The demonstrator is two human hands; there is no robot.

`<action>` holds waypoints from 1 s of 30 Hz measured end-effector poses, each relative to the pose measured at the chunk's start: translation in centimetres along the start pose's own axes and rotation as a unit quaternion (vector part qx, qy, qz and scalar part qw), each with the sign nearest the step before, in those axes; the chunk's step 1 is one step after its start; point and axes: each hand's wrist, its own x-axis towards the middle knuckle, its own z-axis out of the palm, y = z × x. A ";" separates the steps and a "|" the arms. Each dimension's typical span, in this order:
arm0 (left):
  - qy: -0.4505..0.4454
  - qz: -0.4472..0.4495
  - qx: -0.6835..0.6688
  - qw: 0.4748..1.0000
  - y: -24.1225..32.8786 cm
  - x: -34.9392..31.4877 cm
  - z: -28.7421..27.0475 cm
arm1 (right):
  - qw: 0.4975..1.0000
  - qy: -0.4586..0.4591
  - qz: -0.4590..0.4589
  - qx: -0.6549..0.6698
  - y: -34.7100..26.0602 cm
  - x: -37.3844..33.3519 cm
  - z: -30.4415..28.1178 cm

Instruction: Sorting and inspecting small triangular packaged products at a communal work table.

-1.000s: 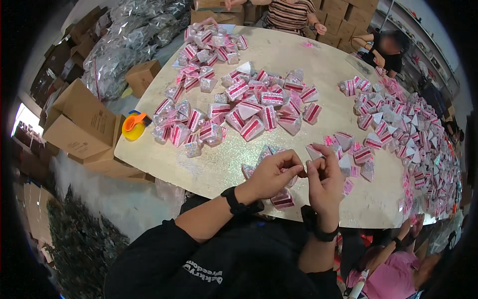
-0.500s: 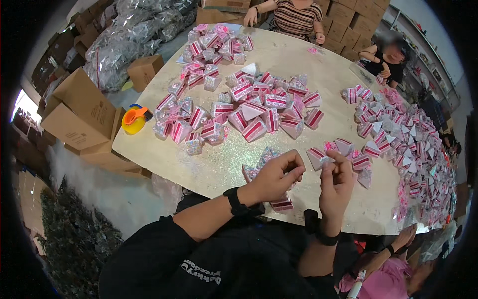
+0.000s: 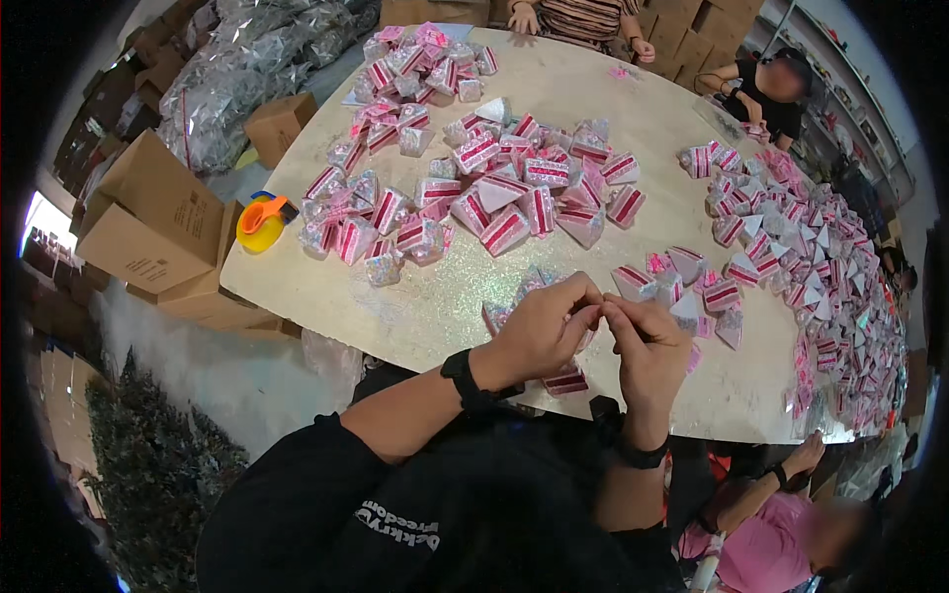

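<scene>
Above the near edge of the table (image 3: 415, 331), the fingertips of my left hand (image 3: 542, 331) and my right hand (image 3: 650, 354) meet in a pinch. Whatever is between them is too small to make out. Under and behind my left hand lie glittery cake-slice ornaments, partly covered by it; one pink-and-white cake slice (image 3: 566, 381) shows below the wrist. To the right of my right hand sits a small group of cake slices, among them one with dark pink stripes (image 3: 722, 295).
A large heap of cake-slice ornaments (image 3: 504, 188) spreads over the middle, and another pile (image 3: 840, 287) fills the right side. At the left edge lies a yellow-and-orange tape dispenser (image 3: 262, 225). Cardboard boxes (image 3: 153, 212) stand beside the table. Other people work at the far side and lower right.
My right hand has moved left and its fingertips now meet those of my left hand. More cake slices show at the right where it was. The far person's hand has shifted.
</scene>
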 end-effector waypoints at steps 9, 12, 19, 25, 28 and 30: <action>0.000 -0.033 0.043 0.999 -1.2 -0.7 0.6 | 0.995 -0.004 -0.060 -0.085 -0.4 0.0 0.2; 0.005 -0.047 0.024 0.999 -0.7 -0.4 0.6 | 0.994 0.020 -0.094 -0.060 1.1 0.2 0.2; -0.072 -0.020 0.035 0.997 -3.8 -0.3 0.1 | 0.898 -0.045 0.125 0.418 3.9 2.1 -0.8; -0.098 -0.027 0.081 0.992 -4.2 0.1 -1.4 | 0.890 0.010 0.014 0.456 3.0 3.3 -2.7; -0.069 -0.212 -0.203 0.954 -5.4 -0.3 -1.4 | 0.977 0.079 -0.085 0.178 4.1 3.0 -2.8; 0.007 -0.200 -0.492 0.847 -6.6 0.3 -1.1 | 0.992 0.019 -0.113 0.056 5.6 1.9 -1.5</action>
